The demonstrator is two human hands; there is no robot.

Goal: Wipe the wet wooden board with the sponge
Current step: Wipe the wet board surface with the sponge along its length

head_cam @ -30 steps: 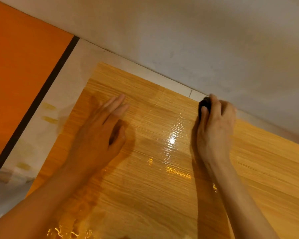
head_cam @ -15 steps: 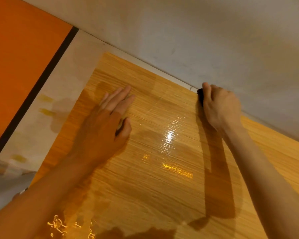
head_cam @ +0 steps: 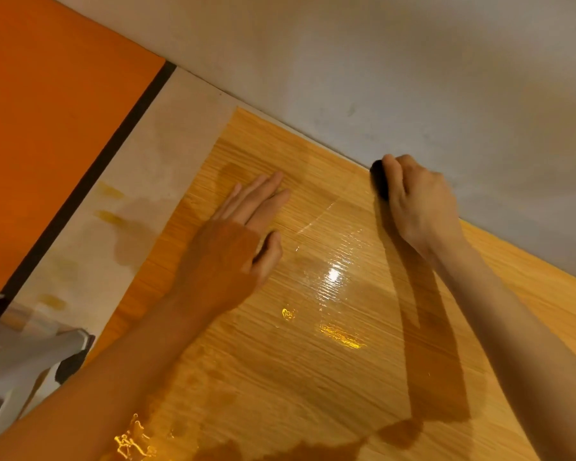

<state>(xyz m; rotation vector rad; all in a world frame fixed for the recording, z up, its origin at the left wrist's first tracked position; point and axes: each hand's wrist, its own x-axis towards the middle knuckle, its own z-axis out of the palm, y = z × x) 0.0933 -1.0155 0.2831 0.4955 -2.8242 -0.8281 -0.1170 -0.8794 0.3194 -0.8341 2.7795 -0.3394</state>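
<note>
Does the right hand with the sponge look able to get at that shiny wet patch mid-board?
Probably yes. The right hand grips the sponge at the wooden board's far edge; bare board lies between it and the wet patch. The left hand lies flat off to the side.

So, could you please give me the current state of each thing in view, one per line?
Board: lying flat, wet and glossy around the middle, far edge against the wall.
Sponge: dark, gripped, pressed on the board's far edge.
Right hand: curled round the sponge.
Left hand: flat on the board, fingers straight.
Wall: grey, scuffed.
</note>
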